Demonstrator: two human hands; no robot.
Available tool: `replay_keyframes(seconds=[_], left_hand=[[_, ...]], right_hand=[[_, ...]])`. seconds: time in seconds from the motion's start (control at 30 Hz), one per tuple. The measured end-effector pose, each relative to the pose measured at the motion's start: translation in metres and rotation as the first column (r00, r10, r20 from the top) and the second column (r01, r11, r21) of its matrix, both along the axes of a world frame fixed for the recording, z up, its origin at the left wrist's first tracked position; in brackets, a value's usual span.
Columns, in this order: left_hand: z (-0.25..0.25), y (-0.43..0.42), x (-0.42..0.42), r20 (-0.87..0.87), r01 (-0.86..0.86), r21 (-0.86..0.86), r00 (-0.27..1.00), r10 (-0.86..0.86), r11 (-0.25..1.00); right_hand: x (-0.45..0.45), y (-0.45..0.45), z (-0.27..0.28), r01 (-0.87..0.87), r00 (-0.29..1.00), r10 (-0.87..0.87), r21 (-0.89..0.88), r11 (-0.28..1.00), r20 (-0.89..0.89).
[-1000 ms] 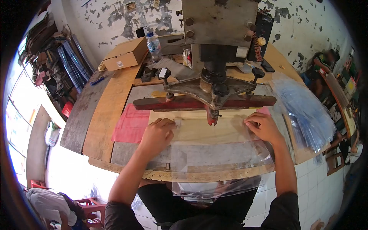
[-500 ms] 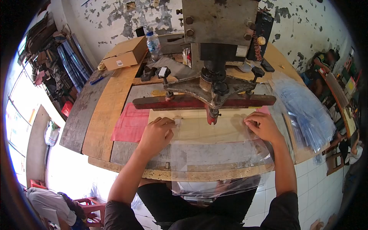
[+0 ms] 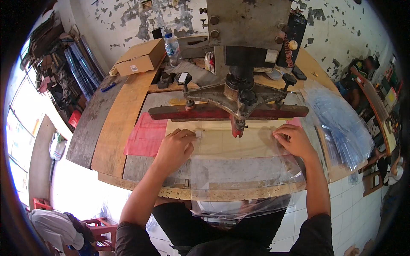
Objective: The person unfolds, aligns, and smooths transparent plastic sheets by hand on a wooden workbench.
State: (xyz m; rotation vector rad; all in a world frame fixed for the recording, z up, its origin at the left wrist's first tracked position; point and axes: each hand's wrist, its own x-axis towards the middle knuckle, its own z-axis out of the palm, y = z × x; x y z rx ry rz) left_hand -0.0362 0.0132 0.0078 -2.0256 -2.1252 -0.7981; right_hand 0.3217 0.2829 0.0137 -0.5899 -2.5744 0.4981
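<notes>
A clear plastic sheet (image 3: 245, 181) lies under the press, its near part hanging over the table's front edge. My left hand (image 3: 177, 145) has its fingers closed on the sheet's upper left corner. At the upper right corner, my right hand (image 3: 294, 140) pinches the same sheet. Beneath its far part is a pale yellowish sheet (image 3: 181, 126), with a red sheet (image 3: 145, 135) showing to the left. Just beyond my hands, the press's long metal bar (image 3: 260, 113) spans the work, apparently raised above it.
A fanned pile of clear plastic pieces (image 3: 339, 126) covers the table's right side. A cardboard box (image 3: 140, 57), a water bottle (image 3: 172, 49) and a phone (image 3: 298, 72) stand or lie farther back. Other people are at the far right and lower left.
Both hands and the plastic sheet hold nearly the same place. The whole view has shifted very slightly; the press bar looks unchanged.
</notes>
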Motion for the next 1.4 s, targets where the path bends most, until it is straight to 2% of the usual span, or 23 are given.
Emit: replay_keyframes(seconds=[0.83, 1.1, 1.27, 1.4], left_hand=[[0.003, -0.001, 0.0, 0.037, -0.015, -0.023, 0.999, 0.016, 1.0], [-0.003, 0.001, -0.005, -0.036, 0.003, -0.025, 0.999, -0.004, 1.0], [-0.008, 0.001, -0.009, -0.037, 0.025, 0.022, 0.999, -0.024, 0.999], [-0.011, 0.001, -0.009, -0.028, 0.044, 0.062, 0.999, -0.043, 0.997]], right_hand=[[-0.002, -0.003, 0.004, 0.023, 1.0, -0.022, -0.047, 0.999, 0.013], [0.0, 0.002, 0.002, -0.012, 1.0, 0.012, -0.004, 1.0, -0.012], [-0.001, 0.0, -0.001, 0.026, 1.0, -0.027, -0.063, 0.998, -0.016], [0.001, 0.005, -0.01, -0.022, 0.998, 0.028, 0.104, 0.994, -0.06]])
